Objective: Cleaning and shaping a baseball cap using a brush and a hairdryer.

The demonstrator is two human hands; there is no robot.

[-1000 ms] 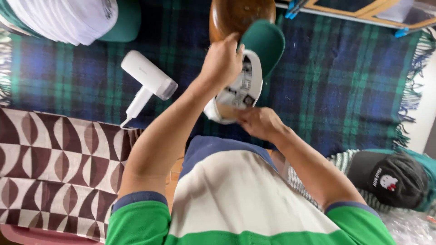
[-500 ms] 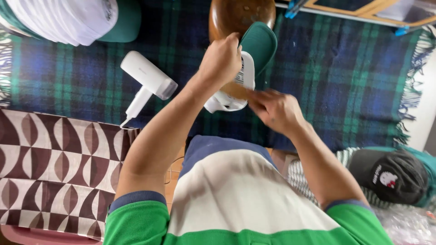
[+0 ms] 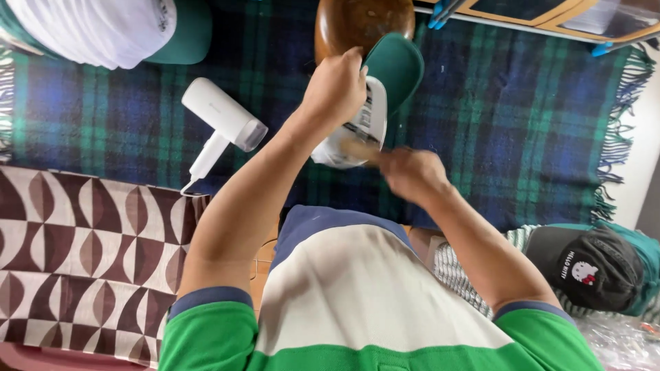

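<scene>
1. The left hand (image 3: 335, 86) has its grip closed around the crown of a white cap with a green brim (image 3: 375, 103), holding it over the rounded wooden form (image 3: 363, 22) at the top centre of the head view
2. The cap sits tilted, green brim pointing up and away from the person, its white inside with printed labels turned toward the right
3. The right hand (image 3: 409, 173) is blurred; its fingers are bunched together at the lower rim of the cap, touching it, but it cannot be told whether the grip is actually clamped on the fabric
4. Both hands work just above a blue and green plaid blanket (image 3: 522, 124) with a fringed edge, spread over the bench
5. A white handheld steamer (image 3: 221, 124) lies on the blanket to the left of the left forearm, apart from the cap, its cord trailing toward the person
6. A stack of white caps with a green brim (image 3: 110, 27) rests at the top left corner
7. A brown and cream patterned cloth (image 3: 82, 247) covers the lower left area
8. A black cap with a small cartoon patch (image 3: 588, 268) lies at the lower right, on top of striped and green ones, well apart from both hands
9. The person wears a green, white and navy shirt (image 3: 357, 295)
</scene>
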